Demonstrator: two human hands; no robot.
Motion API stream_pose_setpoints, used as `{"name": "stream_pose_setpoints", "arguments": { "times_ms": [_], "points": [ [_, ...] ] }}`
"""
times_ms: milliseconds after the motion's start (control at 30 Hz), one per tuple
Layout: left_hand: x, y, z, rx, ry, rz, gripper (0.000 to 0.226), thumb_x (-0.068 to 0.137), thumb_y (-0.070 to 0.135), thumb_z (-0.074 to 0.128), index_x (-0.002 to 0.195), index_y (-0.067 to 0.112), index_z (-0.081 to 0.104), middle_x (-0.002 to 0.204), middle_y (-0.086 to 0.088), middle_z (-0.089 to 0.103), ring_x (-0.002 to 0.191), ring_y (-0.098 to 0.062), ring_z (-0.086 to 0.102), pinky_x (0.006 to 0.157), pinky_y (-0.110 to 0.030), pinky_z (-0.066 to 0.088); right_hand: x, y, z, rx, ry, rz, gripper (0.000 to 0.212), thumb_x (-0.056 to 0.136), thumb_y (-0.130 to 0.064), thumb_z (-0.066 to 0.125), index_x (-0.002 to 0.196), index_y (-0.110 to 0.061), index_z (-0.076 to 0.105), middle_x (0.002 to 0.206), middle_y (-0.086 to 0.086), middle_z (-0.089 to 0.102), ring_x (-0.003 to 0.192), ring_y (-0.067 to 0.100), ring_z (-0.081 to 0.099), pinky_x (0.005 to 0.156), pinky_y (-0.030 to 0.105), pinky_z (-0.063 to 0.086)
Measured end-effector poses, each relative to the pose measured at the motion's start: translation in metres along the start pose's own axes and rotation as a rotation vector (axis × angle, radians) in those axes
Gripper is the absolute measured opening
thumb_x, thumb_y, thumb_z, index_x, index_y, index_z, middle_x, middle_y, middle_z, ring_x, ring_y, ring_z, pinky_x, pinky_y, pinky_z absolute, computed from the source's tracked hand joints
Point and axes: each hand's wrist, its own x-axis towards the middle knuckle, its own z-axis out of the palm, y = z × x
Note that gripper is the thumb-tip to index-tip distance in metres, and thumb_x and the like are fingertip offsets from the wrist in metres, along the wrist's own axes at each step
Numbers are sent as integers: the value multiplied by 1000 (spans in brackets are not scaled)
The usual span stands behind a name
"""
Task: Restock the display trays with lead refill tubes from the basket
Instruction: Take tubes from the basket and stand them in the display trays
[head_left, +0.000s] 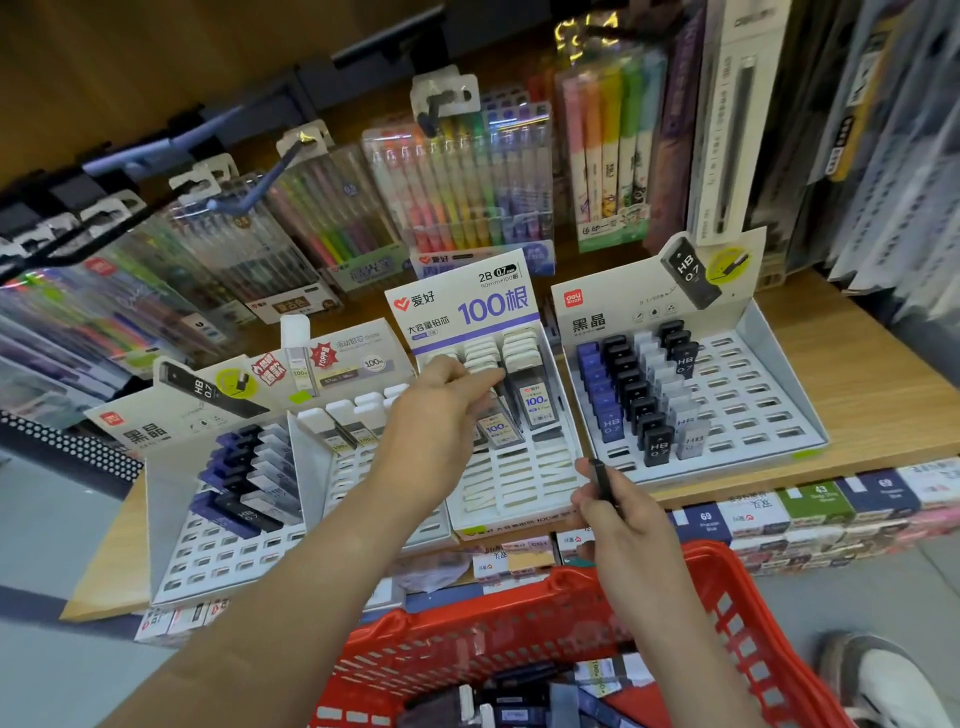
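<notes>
Head view, left hand (444, 400) in middle tray (519, 486), grip unclear, right hand (621, 519) grip pinching dark tube (602, 480).

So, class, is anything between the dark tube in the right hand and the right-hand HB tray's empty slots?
Nothing visible: the right hand holds the dark tube beside the HB tray; the left hand is at the middle tray.

Two forearms, bare as far as the picture shows, appear above the red basket (727, 564), ending in a left hand (447, 397) and a right hand (621, 519). Just right of the basket, one foot wears a grey shoe (883, 680) with a white toe.
</notes>
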Motion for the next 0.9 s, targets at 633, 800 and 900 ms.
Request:
{"name": "stream_pose_setpoints", "arguments": {
  "times_ms": [633, 800, 900],
  "points": [
    [-34, 80, -33, -733, -272, -332, 15, 88, 34, 62, 99, 33, 73, 89, 16, 71, 77, -2, 62, 70, -20, 51, -29, -49, -46, 214, -394, 98, 13, 97, 0, 53, 93, -6, 64, 59, 0, 49, 51, 9, 49, 46, 21, 40],
    [-65, 107, -47, -877, -127, -420, 8, 84, 18, 70, 81, 18, 77, 74, 1, 73, 70, -12, 68, 68, -25, 56, -51, -69, -55, -12, -392, -15, 17, 88, -7, 69, 98, -20, 72, 69, -5, 62, 59, 8, 51, 58, 24, 41],
    [-80, 121, -58, -1162, 4, -693, 13, 84, 21, 68, 84, 11, 75, 64, -7, 70, 55, -16, 63, 56, -29, 55, -64, -85, -66, 225, -267, -74, 22, 69, -13, 75, 91, -11, 72, 65, 3, 64, 57, 11, 56, 55, 22, 42]
  ]
}}
